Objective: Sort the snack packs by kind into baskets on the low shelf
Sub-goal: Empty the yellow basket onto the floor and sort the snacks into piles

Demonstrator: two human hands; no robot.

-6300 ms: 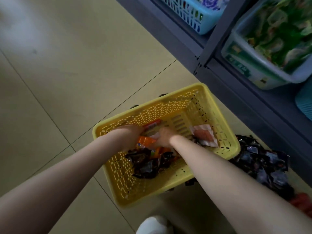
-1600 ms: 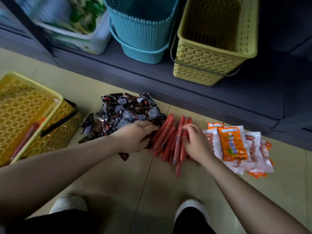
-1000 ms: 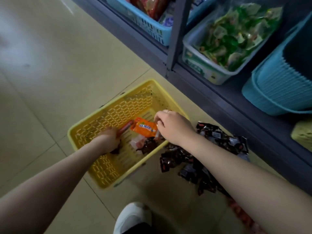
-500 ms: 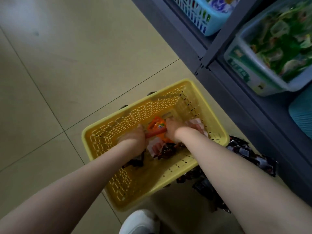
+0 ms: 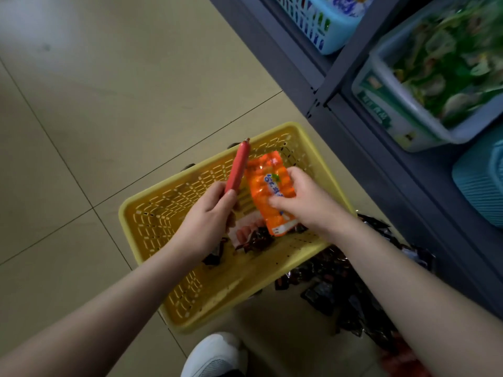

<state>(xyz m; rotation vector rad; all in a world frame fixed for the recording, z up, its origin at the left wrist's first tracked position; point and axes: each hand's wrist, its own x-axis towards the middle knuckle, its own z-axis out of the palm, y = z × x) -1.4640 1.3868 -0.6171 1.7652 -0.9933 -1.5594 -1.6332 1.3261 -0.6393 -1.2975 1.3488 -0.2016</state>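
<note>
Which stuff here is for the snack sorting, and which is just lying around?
For the job:
left hand holding red sausage
right hand holding orange pack
yellow basket
dark packs on the floor
teal basket on the shelf

Just there:
white shoe
blue basket
tub of green packs

red sausage stick (image 5: 237, 167): tilted, held above yellow basket (image 5: 152, 213) | orange pack (image 5: 272, 193): held beside it

1 sausage stick (image 5: 237, 168), 1 orange pack (image 5: 273, 191)
</note>
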